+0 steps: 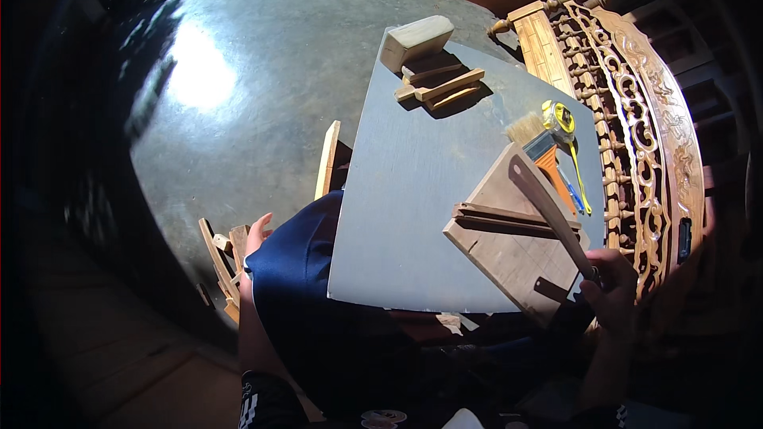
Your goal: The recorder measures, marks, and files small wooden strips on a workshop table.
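My right hand (613, 290) is closed round the lower end of a handsaw (550, 205), whose long, narrow blade has a hole near its far tip. The blade slants up and left above a wooden board (501, 260). A dark, grooved wooden strip (509, 218) lies across that board, passing under the saw. Off to the left, my left hand (258, 234) hangs beside my knee, partly hidden by the dark blue cloth over my leg. Its visible fingers stretch out and hold nothing that I can see.
On the grey tabletop (405, 191) are a wooden block (417, 41), several small wood pieces (449, 87), a paintbrush (548, 160), a yellow tape measure (559, 117) and blue pens (571, 191). A carved wooden bench (636, 127) borders the right side. Wood offcuts (218, 258) lie left.
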Demonstrator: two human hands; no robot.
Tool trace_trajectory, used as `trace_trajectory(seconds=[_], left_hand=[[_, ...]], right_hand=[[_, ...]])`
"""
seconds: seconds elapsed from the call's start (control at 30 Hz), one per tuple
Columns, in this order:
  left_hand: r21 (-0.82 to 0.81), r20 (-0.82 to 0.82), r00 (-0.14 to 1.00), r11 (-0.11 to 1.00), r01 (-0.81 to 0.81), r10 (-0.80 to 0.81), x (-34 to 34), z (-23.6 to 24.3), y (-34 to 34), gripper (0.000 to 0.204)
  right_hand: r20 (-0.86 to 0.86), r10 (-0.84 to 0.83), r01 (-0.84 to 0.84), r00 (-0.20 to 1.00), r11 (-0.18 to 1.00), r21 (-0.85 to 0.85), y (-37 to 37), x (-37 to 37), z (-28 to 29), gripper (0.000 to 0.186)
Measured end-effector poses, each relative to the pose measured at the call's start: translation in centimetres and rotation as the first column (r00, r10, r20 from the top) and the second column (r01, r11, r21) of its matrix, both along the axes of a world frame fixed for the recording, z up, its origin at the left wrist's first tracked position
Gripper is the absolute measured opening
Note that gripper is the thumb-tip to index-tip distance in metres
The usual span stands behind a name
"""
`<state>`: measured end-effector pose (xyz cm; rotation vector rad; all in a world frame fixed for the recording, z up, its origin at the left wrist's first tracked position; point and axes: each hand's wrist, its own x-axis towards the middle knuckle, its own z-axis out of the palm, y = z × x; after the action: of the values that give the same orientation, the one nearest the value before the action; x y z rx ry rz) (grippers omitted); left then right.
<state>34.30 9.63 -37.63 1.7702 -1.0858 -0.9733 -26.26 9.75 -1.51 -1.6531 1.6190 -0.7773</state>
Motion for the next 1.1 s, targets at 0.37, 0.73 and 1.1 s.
trace_trajectory(seconds=[0.37, 0.73, 1.1], left_hand=[[-0.320, 0.023, 0.993, 0.941, 0.114, -0.112, -5.5, 23.9, -9.1, 0.032], [-0.582, 0.443, 0.840, 0.611, 0.536, -0.314, -20.5, 41.9, -6.8, 0.020], [-0.635, 0.463, 0.821, 0.522, 0.570, -0.333, -23.5, 44.8, -7.2, 0.037]], right_hand=[[-0.177, 0.203, -0.246, 0.963, 0.930, -0.272, -0.6, -0.1, 5.2, 0.046], [-0.111, 0.303, -0.322, 0.946, 0.902, -0.288, 0.4, -0.2, 9.4, 0.042], [-0.215, 0.433, -0.482, 0.875, 0.754, -0.445, -5.0, 3.7, 8.5, 0.046]])
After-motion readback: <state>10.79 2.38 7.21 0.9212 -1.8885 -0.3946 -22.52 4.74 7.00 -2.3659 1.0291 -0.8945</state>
